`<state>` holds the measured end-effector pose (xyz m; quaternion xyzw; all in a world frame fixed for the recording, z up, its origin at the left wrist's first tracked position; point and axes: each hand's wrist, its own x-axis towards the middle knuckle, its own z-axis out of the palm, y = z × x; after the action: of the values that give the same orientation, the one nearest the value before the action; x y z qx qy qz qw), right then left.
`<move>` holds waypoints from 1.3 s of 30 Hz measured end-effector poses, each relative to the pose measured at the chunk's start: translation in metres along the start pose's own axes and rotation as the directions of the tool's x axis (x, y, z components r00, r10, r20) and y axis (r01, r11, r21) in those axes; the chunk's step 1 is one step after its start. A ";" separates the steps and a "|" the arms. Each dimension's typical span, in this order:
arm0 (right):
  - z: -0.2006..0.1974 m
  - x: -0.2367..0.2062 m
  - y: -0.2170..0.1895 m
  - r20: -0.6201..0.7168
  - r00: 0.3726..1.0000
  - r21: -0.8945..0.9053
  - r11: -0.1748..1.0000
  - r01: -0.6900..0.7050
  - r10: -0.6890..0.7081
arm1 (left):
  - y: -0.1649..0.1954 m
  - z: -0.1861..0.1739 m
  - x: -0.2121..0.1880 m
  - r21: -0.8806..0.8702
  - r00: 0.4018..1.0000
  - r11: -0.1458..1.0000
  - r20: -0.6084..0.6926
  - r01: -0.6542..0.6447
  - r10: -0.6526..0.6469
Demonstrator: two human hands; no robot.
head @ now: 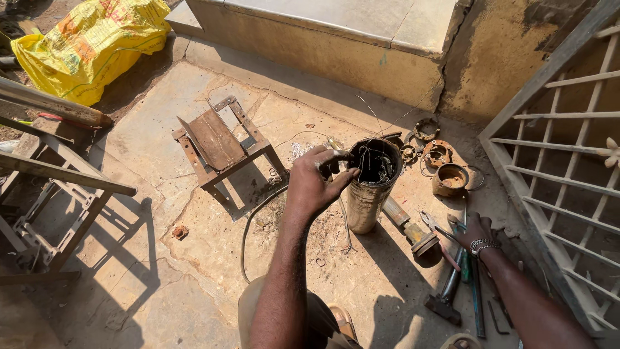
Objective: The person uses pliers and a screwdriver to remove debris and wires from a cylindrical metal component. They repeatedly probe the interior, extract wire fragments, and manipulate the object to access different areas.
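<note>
Head view: an upright metal motor casing (369,194) stands on the stone floor (161,258), its top open and thin wires sticking out, with removed rings and a cap (450,179) lying beside it. Left hand (316,181) pinches something small at its rim, fingers curled. Right hand (476,230) rests loosely on pliers (436,227), partly open.

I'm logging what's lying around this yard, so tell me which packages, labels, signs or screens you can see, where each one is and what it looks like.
Yellow sack: top left, on the ground beside the stone step; bulging, crumpled woven plastic, bright yellow with red and green printing.
No signs, screens or other labels can be made out; the metal cylinder under the left hand looks bare.
</note>
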<state>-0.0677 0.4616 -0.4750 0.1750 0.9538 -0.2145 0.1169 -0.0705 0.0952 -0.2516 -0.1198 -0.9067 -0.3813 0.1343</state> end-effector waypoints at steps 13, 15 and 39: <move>-0.141 -0.092 -0.204 -0.437 0.557 0.138 0.559 0.818 -0.707 | -0.020 0.005 0.029 -0.665 0.942 0.692 0.057 0.282 -0.330; -0.146 -0.095 -0.217 -0.370 0.515 -0.033 0.565 0.825 -0.773 | -0.020 -0.004 0.022 -0.812 0.941 0.505 0.149 0.292 -0.305; -0.225 -0.084 -0.275 -0.320 0.554 0.372 0.436 0.820 -0.769 | 0.000 -0.018 0.020 0.028 0.974 0.974 -0.028 0.226 -0.225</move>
<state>-0.1300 0.3062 -0.1508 -0.2598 0.8416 -0.4641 -0.0942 -0.0866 0.0842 -0.2329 -0.0094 -0.9186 -0.3813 0.1035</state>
